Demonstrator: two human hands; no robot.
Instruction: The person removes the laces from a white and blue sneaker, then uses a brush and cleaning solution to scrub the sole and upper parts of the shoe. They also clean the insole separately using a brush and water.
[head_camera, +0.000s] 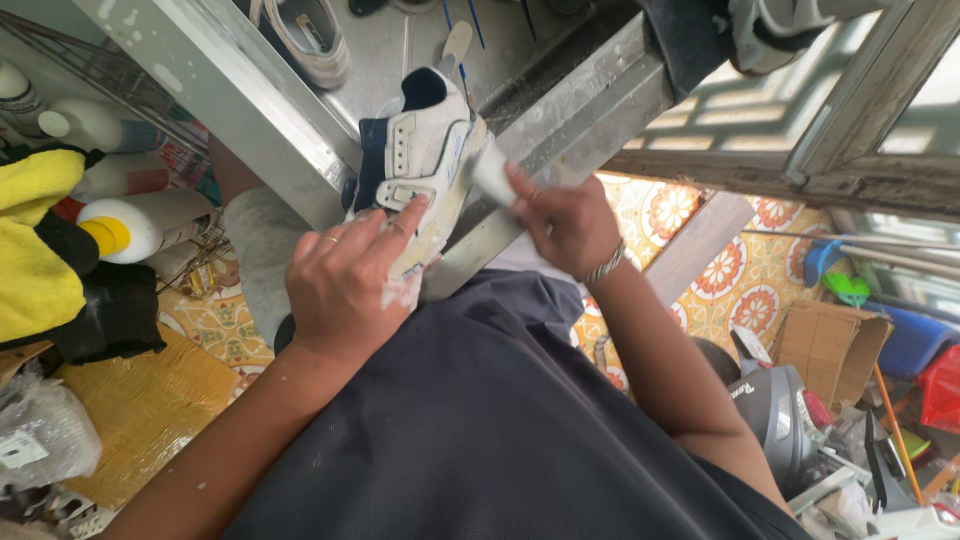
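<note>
Your left hand (345, 285) grips the white and navy sneaker (420, 165) against the metal frame (560, 110); your right hand (565, 220) pinches a white cloth (492, 172) touching the sneaker's side.

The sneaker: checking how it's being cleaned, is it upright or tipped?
Tipped on its side: the sneaker shows its side panel upward, with the left hand pressing it.

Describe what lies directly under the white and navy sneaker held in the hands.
Under the sneaker runs a slanted metal frame bar. The left hand covers its lower end; the right hand presses a white cloth against its side.
</note>
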